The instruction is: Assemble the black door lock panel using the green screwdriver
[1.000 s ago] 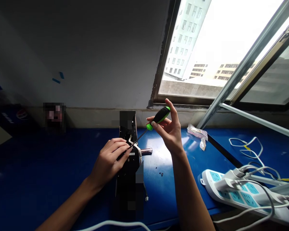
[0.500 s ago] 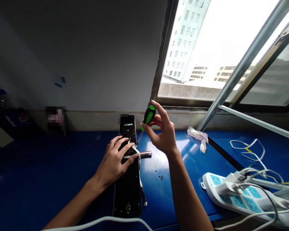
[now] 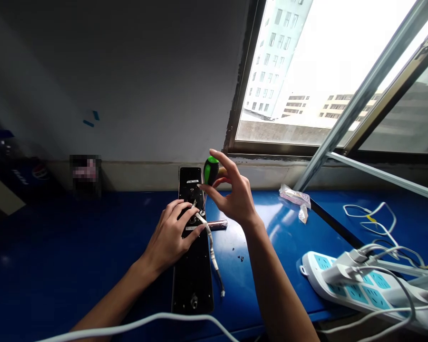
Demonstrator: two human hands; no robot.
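On the blue surface (image 3: 231,285), a long black metal lock panel (image 3: 192,289) lies lengthwise by the far edge, with the left hand (image 3: 169,232) resting its spread-open grip on it. Nearby, the right hand (image 3: 235,194) has its grip clamped on a green-and-black screwdriver (image 3: 211,170), whose thin shaft points down to the panel.

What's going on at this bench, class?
A person is working on a black lock panel lying on a blue bench. Their left hand rests on the panel beside a white cable. Their right hand holds a green-and-black screwdriver upright, its shaft pointing down at the panel. Small dark bits lie nearby.
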